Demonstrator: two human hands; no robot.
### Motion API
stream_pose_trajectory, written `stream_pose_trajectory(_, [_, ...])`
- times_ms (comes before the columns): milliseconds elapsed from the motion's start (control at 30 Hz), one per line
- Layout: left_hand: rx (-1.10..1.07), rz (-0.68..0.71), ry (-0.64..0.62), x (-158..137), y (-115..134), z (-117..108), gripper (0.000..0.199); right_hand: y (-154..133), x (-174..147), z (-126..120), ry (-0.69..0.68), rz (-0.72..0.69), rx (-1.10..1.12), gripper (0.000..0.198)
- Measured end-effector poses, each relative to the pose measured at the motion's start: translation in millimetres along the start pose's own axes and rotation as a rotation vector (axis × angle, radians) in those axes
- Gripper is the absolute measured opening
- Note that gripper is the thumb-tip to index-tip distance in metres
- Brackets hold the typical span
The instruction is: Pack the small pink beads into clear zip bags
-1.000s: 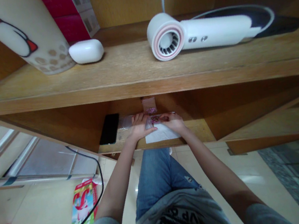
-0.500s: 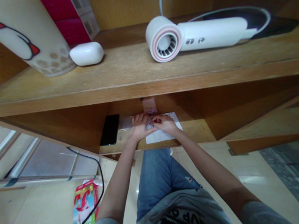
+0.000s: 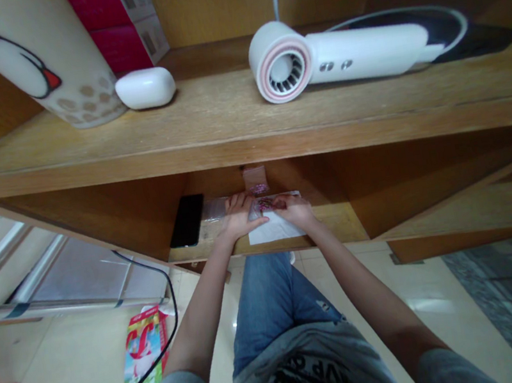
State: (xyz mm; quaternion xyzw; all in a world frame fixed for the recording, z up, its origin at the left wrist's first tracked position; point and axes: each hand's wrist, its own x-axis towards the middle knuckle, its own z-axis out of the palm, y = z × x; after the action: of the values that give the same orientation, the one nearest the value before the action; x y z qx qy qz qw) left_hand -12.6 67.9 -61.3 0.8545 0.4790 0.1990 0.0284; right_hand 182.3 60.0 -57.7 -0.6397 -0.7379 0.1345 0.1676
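Note:
On the lower shelf (image 3: 221,250), my left hand (image 3: 239,217) lies flat with its thumb stretched out to the right. Its fingers rest by a clear plastic bag (image 3: 214,209). My right hand (image 3: 296,208) is over a white sheet of paper (image 3: 272,229), its fingers bent and pinched together; what they hold, if anything, is too small to make out. Between the hands is a cluster of tiny pink and purple pieces (image 3: 265,203). Behind them, against the back panel, is a small pinkish packet (image 3: 255,180) with similar pieces at its bottom.
A black phone (image 3: 187,220) lies left of my hands. The shelf above (image 3: 226,125) overhangs them, bearing a white handheld fan (image 3: 282,64), a white earbud case (image 3: 146,88) and a large cup (image 3: 72,72). A black cable (image 3: 174,295) hangs at the left.
My right hand has moved to the right, away from my left hand, uncovering the tiny pink and purple pieces. My left hand stays where it was.

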Motion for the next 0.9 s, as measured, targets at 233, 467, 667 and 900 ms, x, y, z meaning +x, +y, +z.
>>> stream_pose_trajectory(233, [0.014, 0.003, -0.001, -0.1, 1.0, -1.3, 0.068, -4.1, 0.1, 1.4, -0.005, -0.008, -0.04, 0.024])
stream_pose_trajectory(467, [-0.006, -0.003, 0.002, -0.3, 0.9, -0.9, 0.068, -4.2, -0.2, 2.7, -0.01, -0.011, -0.044, 0.025])
stream_pose_trajectory(667, [-0.019, -0.002, 0.005, -0.3, 0.0, -0.1, 0.066, -4.7, -1.8, -0.3, -0.031, 0.009, -0.03, 0.022])
stream_pose_trajectory(900, [-0.009, -0.009, 0.013, -0.5, -0.5, 1.3, 0.067, -0.9, -4.8, -6.1, -0.027, 0.045, -0.019, 0.022])
